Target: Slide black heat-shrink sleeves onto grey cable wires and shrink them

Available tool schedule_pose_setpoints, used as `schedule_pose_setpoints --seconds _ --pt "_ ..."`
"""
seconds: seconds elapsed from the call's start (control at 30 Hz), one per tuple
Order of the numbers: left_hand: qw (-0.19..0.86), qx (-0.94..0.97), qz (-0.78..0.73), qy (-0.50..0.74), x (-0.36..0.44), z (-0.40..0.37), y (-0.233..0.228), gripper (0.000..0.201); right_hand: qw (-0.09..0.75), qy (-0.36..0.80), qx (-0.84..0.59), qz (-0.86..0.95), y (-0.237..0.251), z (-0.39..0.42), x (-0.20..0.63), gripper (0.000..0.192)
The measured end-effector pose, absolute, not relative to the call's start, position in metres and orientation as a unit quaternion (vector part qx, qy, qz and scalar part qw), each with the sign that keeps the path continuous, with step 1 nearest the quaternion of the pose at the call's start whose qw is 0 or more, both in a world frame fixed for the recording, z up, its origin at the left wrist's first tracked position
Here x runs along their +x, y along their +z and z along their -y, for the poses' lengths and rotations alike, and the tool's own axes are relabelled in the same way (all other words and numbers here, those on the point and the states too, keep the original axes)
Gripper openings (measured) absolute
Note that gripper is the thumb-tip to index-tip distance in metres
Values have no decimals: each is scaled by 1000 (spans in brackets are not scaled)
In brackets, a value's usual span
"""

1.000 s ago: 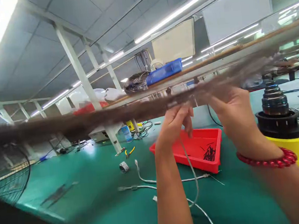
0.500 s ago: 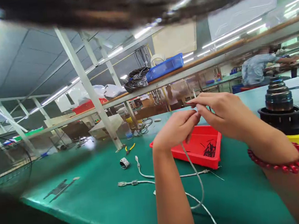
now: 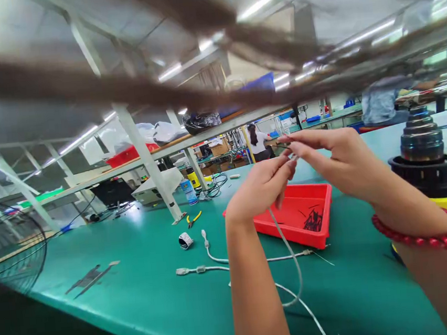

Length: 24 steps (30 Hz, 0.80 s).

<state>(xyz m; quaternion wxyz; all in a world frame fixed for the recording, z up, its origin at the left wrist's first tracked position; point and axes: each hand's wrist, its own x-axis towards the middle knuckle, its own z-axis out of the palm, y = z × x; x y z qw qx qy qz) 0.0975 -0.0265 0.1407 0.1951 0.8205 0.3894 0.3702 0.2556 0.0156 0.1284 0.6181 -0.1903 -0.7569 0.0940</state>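
Observation:
My left hand (image 3: 259, 188) is raised above the green table (image 3: 148, 290) and pinches the upper end of a thin grey cable (image 3: 292, 266) that hangs down and curls onto the table. My right hand (image 3: 333, 159), with a red bead bracelet (image 3: 427, 232) on the wrist, meets it fingertip to fingertip at the same cable end. Both hands hover just over a red tray (image 3: 320, 226) that holds a small heap of dark short pieces (image 3: 313, 221).
Two more grey cables (image 3: 212, 258) and a small tape roll (image 3: 184, 240) lie left of the tray. Yellow-handled pliers (image 3: 194, 220) lie further back. A black and yellow stacked device (image 3: 427, 169) stands at the right. Blurred dark strands cross the top. Other people sit in the background.
The view has tilted down a little and blurred dark strands have swept across the top. Both hands stay together at the cable end, raised slightly higher.

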Motion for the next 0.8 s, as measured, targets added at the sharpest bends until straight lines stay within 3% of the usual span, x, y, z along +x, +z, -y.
schedule_pose_setpoints --seconds 0.13,0.3,0.4,0.67,0.8 --pt "259 802 -338 418 97 26 142 36 685 310 -122 648 130 -22 254 11" --pt "265 794 -277 472 98 27 144 35 639 478 -68 599 127 -29 255 8" --pt "239 792 -260 498 98 28 145 35 651 436 -45 620 125 -28 250 9" --pt "149 779 -328 514 96 29 145 37 733 136 -124 654 118 -10 229 5" --pt "62 765 -340 544 98 15 142 29 741 93 -146 649 115 -7 218 9"
